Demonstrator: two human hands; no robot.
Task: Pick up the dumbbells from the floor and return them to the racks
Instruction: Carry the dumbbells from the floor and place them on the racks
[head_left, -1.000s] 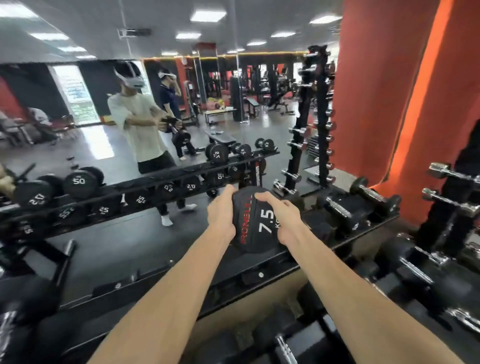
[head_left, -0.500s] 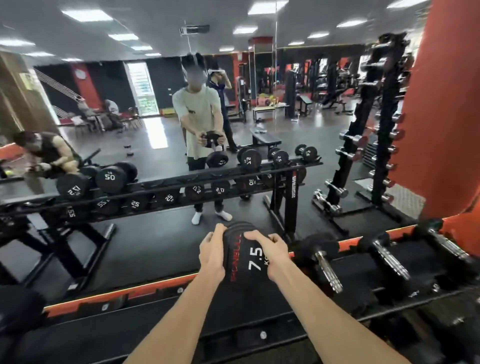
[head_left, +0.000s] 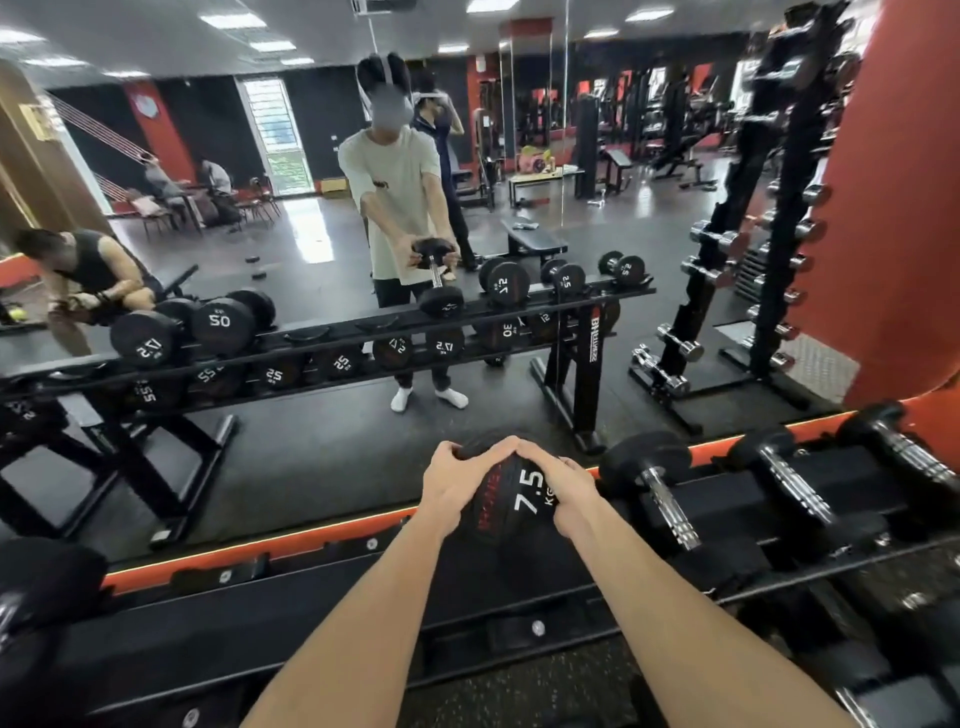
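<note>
We see the left hand (head_left: 451, 488) and right hand (head_left: 563, 491) curled around the near head of the dumbbell (head_left: 514, 506), fingertips meeting on top, over the rack (head_left: 322, 597). Compared with half a second ago, the grip is tighter and lower. The black head reads "7.5 KG" in white, with red lettering.
</note>
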